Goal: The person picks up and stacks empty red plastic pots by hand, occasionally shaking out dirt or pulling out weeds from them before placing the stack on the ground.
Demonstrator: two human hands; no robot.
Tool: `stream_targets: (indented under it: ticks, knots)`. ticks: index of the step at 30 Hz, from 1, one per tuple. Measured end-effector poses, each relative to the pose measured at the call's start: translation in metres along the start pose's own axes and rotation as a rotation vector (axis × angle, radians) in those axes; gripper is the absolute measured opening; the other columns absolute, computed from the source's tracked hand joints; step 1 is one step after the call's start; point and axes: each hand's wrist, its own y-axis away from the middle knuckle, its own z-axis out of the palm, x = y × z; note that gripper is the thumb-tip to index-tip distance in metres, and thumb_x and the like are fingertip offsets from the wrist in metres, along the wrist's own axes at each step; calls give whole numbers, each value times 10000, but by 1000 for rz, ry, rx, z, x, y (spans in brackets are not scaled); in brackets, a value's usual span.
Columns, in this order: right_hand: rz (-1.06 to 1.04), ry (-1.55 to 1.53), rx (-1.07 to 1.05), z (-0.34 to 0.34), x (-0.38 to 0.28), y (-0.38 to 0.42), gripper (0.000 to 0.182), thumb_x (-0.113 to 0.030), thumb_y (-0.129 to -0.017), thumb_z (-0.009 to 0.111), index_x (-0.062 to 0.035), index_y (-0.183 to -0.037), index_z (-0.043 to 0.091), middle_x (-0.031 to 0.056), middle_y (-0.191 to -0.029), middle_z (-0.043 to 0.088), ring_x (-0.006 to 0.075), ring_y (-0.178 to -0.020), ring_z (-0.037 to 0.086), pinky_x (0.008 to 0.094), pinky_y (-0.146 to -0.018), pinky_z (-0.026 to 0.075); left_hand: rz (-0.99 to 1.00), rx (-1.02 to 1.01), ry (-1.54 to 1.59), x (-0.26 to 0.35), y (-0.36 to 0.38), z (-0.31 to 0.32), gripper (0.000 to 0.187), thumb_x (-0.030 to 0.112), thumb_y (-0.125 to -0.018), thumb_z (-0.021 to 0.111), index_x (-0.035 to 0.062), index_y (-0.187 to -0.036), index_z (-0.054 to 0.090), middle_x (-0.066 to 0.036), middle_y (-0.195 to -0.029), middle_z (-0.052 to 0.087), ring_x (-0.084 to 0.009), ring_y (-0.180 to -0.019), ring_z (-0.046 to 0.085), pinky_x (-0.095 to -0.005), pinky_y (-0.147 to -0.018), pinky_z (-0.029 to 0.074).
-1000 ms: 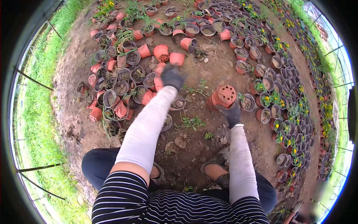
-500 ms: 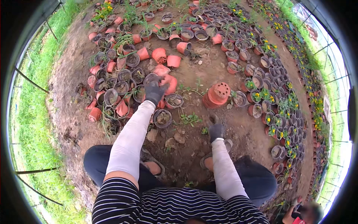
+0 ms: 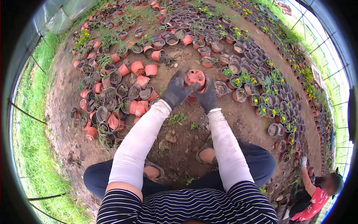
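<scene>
Left hand (image 3: 176,90): dark-gloved, fingers curled against the left side of the upturned reddish plastic pot, gripping it, thumb pointing across its near side.
Right hand (image 3: 206,96): also dark-gloved, fingers raised along the pot's right side, gripping it from there.
Upturned pot (image 3: 194,76): between the two hands, in front of the person, base uppermost with drainage holes showing; part of its wall is covered by the gloves.
Below the pot: more reddish plastic (image 3: 191,99) shows between the hands; how the pieces meet is hidden.
Beside the right hand: an upright pot (image 3: 221,89) with soil in it, just to the right.
Left of the hands: a loose cluster of soil-filled pots (image 3: 111,92), some upright, some tipped; nearer the left hand lie crumpled reddish pots (image 3: 141,108), and farther off a pot on its side (image 3: 137,68) turns its holed base outward.
Right side: dense rows of pots (image 3: 283,96), several with yellow-flowered plants (image 3: 237,81).
Ground: bare brown soil (image 3: 238,121), with a small weed (image 3: 178,118) near the left wrist.
Sleeves: pale arm covers (image 3: 136,143) on both forearms.
Lower right: another person (image 3: 317,201) in a red patterned top, one pale-gloved hand (image 3: 304,161) near pots.
</scene>
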Motion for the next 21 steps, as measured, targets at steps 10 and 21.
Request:
stream_targets:
  ticks: [10,21]
  knots:
    - [118,90,-346,20,106,26,898,-397,-591,780,-11,-1287,364,177,-1192,494,302,-1118,476,378,-944,366,116,-194,-160,-182,-7,99,489,286,-910,416,-17,-1289,350,-176,-1246,478,-282,-1129,470,-326,-956,351]
    - [737,-233,-321,29,117,133,552,-299,-800,636,-20,-1239,453,178,-1169,542,244,-1094,516,343,-923,395,-422,-428,-788,-162,146,-31,340,291,-764,553,77,-1027,578,-140,-996,613,-319,-946,569,-398,-848,435]
